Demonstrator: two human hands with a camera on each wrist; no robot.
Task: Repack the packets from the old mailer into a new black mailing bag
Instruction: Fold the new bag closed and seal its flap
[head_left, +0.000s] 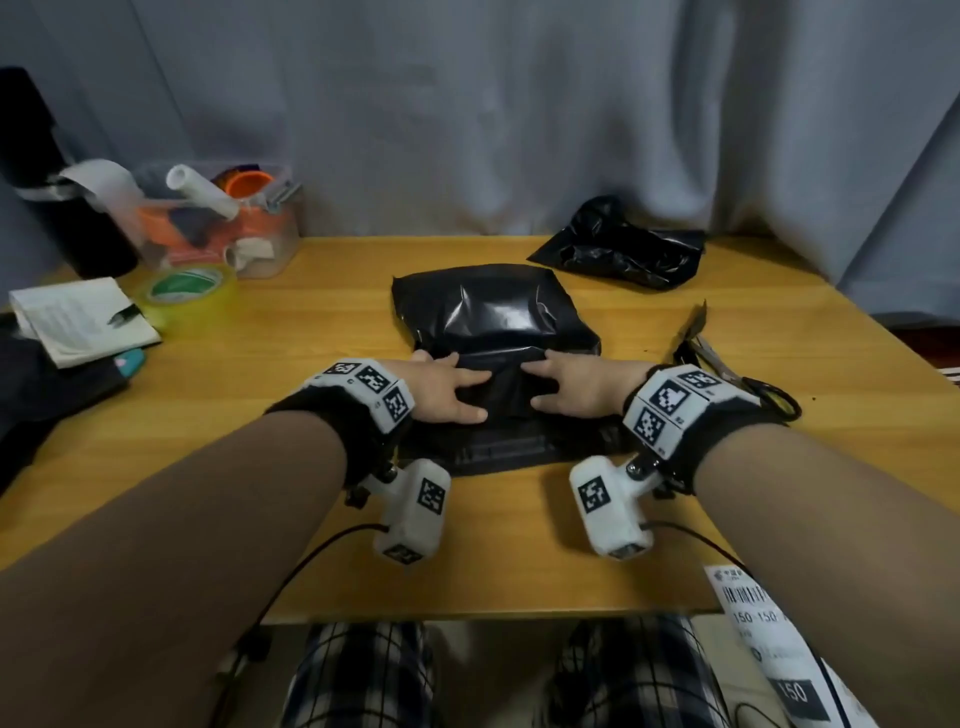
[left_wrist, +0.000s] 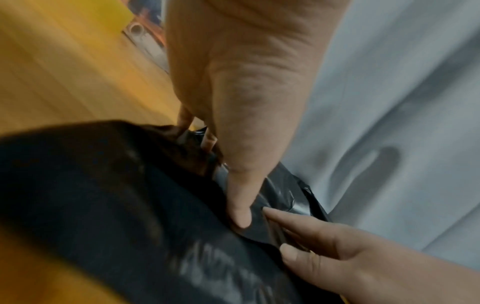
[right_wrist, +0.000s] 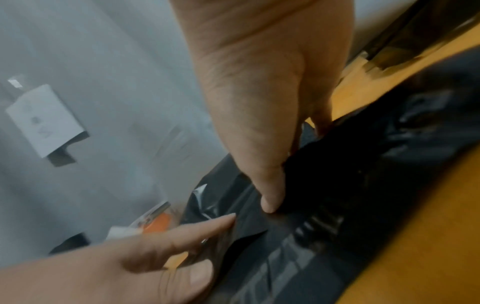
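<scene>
Pressing down on the open end of the new black bag (head_left: 493, 317), both hands sit at the centre of the frame, so the packing itself looks finished and the closing step is in hand. The bag lies bulging in the middle of the table (head_left: 311, 332), its flap toward the lower edge; the packets are presumably inside, though none shows. The left hand (head_left: 449, 387) and right hand (head_left: 574, 387) lie side by side on the flap, fingers fairly straight and flat on the plastic, thumbs tucked toward its near fold; neither wrist view shows a firm pinch.

Next, I judge, the flap needs folding over and smoothing along its strip, with even pressure so the slippery film does not crease.

At the upper right lies the crumpled old mailer (head_left: 618, 247), well apart. Scissors (head_left: 737, 374) rest just right of the right wrist, near enough to snag a sleeve. A tape roll (head_left: 182, 288), notepad (head_left: 78, 319) and clear bin (head_left: 218, 223) crowd the upper left. A shipping label (head_left: 769, 623) hangs at the lower right.
</scene>
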